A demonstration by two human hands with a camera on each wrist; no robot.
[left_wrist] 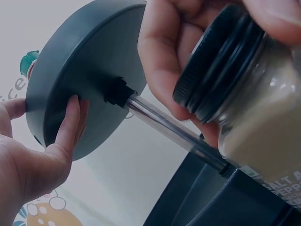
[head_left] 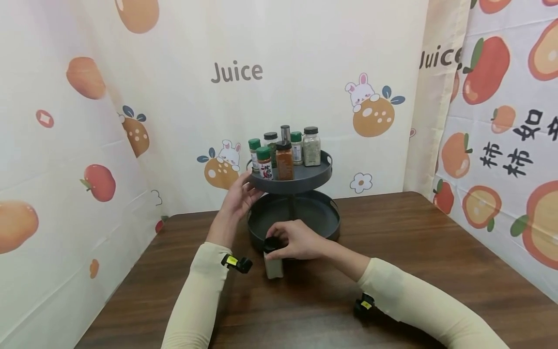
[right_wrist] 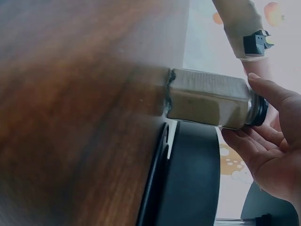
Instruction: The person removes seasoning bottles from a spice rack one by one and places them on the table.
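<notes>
A two-tier dark grey turntable rack stands on the table. At the left side of its upper tray (head_left: 305, 183), my left hand (head_left: 237, 201) grips the rim, thumb at the outer edge and fingers under the tray (left_wrist: 89, 61). My right hand (head_left: 301, 241) holds a glass seasoning jar (head_left: 273, 268) by its black lid, in front of the lower tray (head_left: 324, 208). Pale tan powder fills this jar (right_wrist: 202, 96), which stands upright with its base at the table surface. Part of its label reads "SALT" in the left wrist view.
Several spice bottles stand on the upper tray, among them an orange-red jar (head_left: 285, 162), a black-lidded herb jar (head_left: 311, 148) and a green-capped bottle (head_left: 264, 164). A metal post (left_wrist: 164, 127) joins the tiers. Patterned curtains (head_left: 305, 58) enclose the wooden table (head_left: 392, 242).
</notes>
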